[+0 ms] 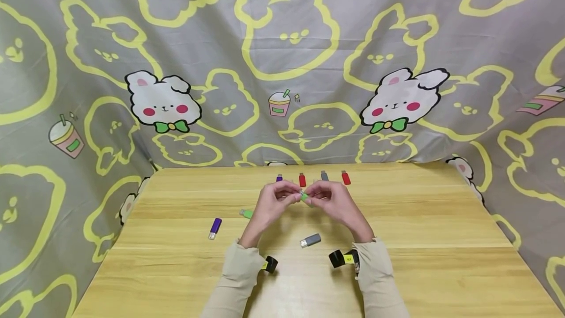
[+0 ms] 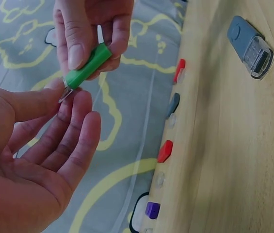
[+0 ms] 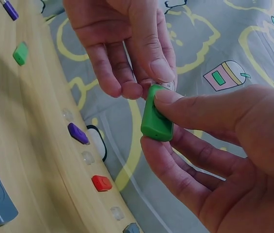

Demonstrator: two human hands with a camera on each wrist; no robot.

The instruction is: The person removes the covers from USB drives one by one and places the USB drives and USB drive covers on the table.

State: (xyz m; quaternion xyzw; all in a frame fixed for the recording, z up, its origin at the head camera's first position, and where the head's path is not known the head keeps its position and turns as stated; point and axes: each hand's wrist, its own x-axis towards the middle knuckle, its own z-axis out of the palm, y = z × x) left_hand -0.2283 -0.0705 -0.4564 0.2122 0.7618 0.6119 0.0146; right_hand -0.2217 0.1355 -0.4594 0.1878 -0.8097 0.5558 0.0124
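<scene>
Right, both hands are up over the table point(image 1: 441, 220), fingertips meeting on the green stick point(image 3: 155, 122): right hand point(image 1: 332, 200) pinching its body, left hand point(image 1: 274, 202) pinching its clear end point(image 2: 66, 92). Nearer the person, below the hands, lies a gray stick point(image 1: 312, 240). Out left of the left hand, a purple stick point(image 1: 216, 226); closer in, a second green stick point(image 1: 247, 214). And beyond the hands, a row: far purple stick point(image 1: 279, 177), red stick point(image 1: 302, 180), far gray stick point(image 1: 324, 175), second red stick point(image 1: 346, 178).
</scene>
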